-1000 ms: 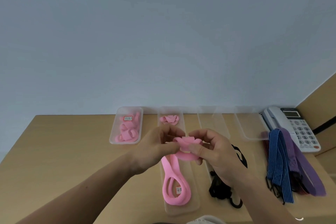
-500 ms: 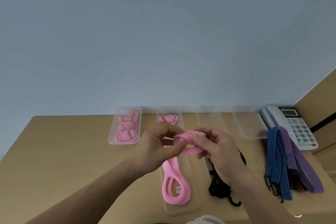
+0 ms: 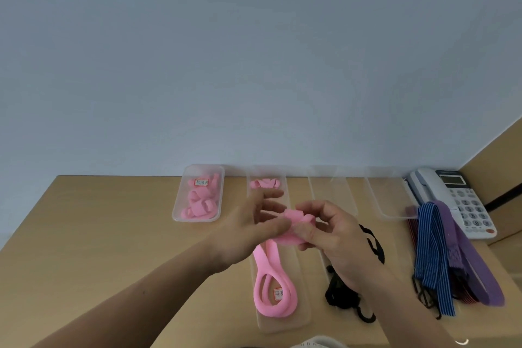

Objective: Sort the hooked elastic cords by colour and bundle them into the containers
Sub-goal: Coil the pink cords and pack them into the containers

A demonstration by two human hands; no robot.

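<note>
On a wooden counter [image 3: 99, 234], a clear left container [image 3: 177, 206] holds bundled pink cords [image 3: 197, 203]. The left hand [image 3: 243, 234] reaches in with fingers loosely spread, its thumb touching a pink cord [image 3: 296, 220]. The right hand [image 3: 339, 240] grips that cord with curled fingers above a long container [image 3: 299, 316], where the cord's free loops lie. Black cords [image 3: 341, 297] lie just right of it. Blue striped cords [image 3: 432, 251], purple cords [image 3: 466, 257] and a telephone [image 3: 452, 195] sit at far right.
</note>
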